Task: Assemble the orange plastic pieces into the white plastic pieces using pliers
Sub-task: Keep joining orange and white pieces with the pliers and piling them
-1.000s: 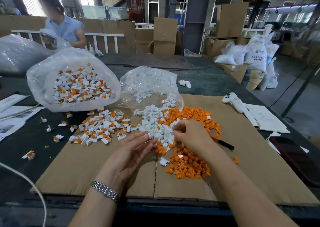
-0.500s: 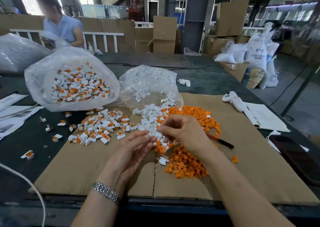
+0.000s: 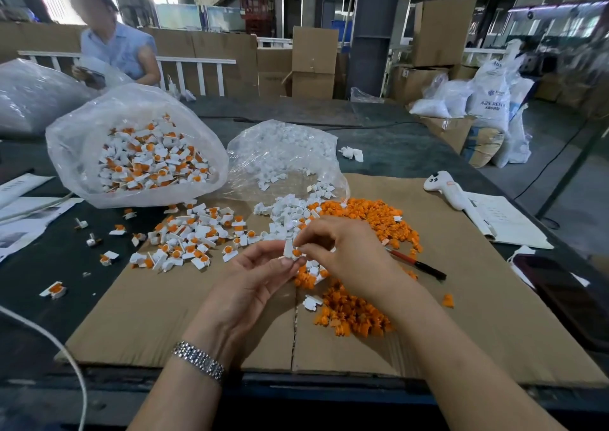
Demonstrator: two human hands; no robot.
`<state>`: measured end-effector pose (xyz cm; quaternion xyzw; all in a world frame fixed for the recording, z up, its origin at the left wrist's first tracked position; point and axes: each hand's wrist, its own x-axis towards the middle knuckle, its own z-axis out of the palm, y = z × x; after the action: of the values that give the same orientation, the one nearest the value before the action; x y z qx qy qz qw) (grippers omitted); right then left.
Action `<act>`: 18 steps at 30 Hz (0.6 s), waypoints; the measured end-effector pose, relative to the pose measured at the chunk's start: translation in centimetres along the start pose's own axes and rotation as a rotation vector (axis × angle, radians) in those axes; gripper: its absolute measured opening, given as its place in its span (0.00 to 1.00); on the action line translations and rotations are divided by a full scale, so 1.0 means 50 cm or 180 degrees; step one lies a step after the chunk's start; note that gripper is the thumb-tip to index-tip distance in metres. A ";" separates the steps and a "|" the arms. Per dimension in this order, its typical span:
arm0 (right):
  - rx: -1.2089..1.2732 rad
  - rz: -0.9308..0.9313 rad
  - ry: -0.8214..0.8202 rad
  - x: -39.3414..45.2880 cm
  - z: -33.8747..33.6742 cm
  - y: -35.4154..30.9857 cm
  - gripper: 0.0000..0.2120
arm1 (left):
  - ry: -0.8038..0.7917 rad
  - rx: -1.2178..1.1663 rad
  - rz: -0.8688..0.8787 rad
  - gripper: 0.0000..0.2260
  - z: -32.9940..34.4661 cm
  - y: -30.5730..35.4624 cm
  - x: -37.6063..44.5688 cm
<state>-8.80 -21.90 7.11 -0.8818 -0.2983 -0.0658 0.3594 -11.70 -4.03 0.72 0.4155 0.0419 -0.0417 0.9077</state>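
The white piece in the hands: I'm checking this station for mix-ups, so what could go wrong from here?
The white piece and orange piece are held only at the fingertips of the left hand and right hand; a slip would likely drop them into the loose orange pile below. The pliers lie unused, so the insert may seat incompletely.

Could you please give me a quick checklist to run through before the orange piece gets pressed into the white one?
1. White piece pinched in left hand: ok.
2. Orange piece at the white piece, held by right hand: ok.
3. Orange piece fully seated: cannot tell.
4. Pliers in hand: not ok, lying on the cardboard.
5. Loose orange pile within reach: ok.
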 end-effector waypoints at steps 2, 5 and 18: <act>-0.0322 -0.0153 -0.0093 0.002 -0.004 -0.011 0.05 | -0.0062 0.0194 0.0064 0.14 -0.003 0.002 -0.001; -0.0613 -0.0259 -0.0227 0.006 -0.008 -0.026 0.05 | -0.0144 0.0762 0.0351 0.14 0.001 0.007 -0.006; 0.0514 0.0227 -0.0469 -0.018 -0.033 -0.022 0.12 | -0.0093 0.0709 0.0347 0.13 0.007 0.014 -0.019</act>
<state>-10.02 -22.83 8.68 -0.8624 -0.2966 0.0363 0.4085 -12.57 -3.82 1.59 0.5147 0.0011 -0.0028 0.8574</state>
